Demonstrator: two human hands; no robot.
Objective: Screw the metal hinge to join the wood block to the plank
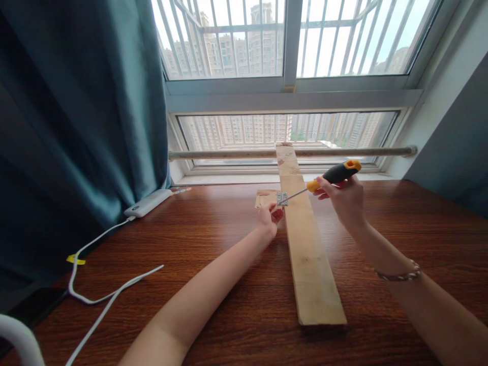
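In the head view, my right hand (346, 199) grips a screwdriver (340, 172) with a black and yellow handle. Its metal shaft slants down to the left, and the tip meets a small silver hinge (282, 198). This hinge lies across the joint between a long wooden board (307, 249) and a short wooden piece (266, 195) on its left. My left hand (270, 217) is at the hinge's lower left corner with its fingers curled together. Whatever those fingertips pinch is too small to make out.
The long board's far end reaches a horizontal pipe (236, 154) before the window. A white power strip (148, 203) lies at the left by a blue curtain (125, 101). Its white cable (93, 302) loops over the brown wooden table (213, 244). A dark flat object (32, 310) sits at lower left.
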